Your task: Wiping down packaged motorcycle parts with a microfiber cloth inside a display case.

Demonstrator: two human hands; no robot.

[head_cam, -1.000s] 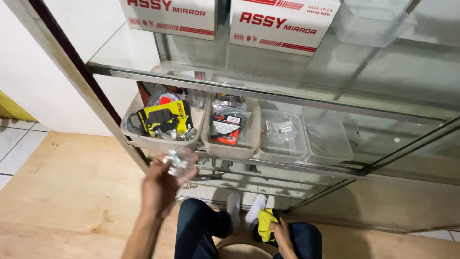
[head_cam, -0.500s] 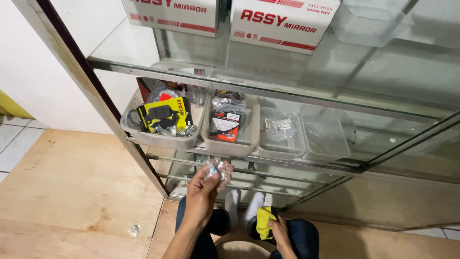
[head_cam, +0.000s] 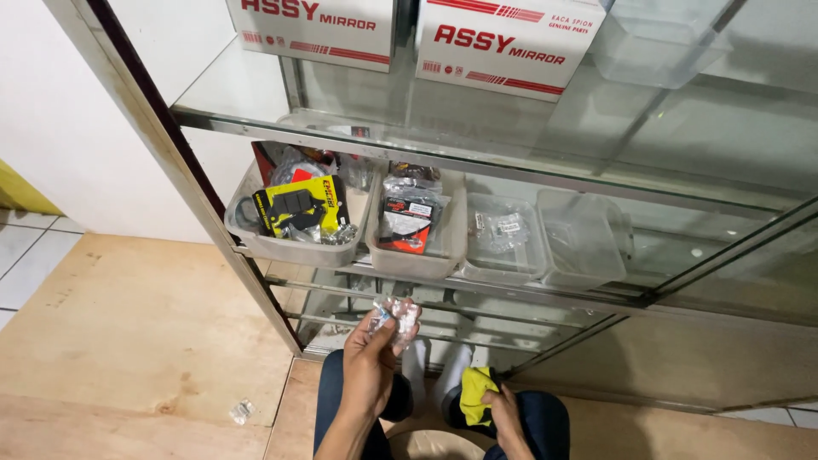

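Observation:
My left hand point(head_cam: 370, 366) is raised in front of the glass cabinet, its fingers closed on a small clear plastic packet point(head_cam: 397, 314) of little parts. The packet hangs just below the lower glass shelf, under the second clear bin point(head_cam: 443, 255) that holds red and black packaged parts. My right hand point(head_cam: 503, 412) rests low on my lap, gripping a yellow cloth point(head_cam: 475, 392). To the left, another clear bin point(head_cam: 285, 247) holds a yellow and black package and shiny packets.
Two further clear bins point(head_cam: 545, 260) stand to the right on the same shelf, one with a small packet. White and red boxes point(head_cam: 503, 43) sit on the upper glass shelf. A small clear packet point(head_cam: 242, 411) lies on the wooden floor at the left.
My left hand has carried the clear packet from the left, over the floor, rightward and up toward the shelf with the bins. The right hand has stayed on my lap.

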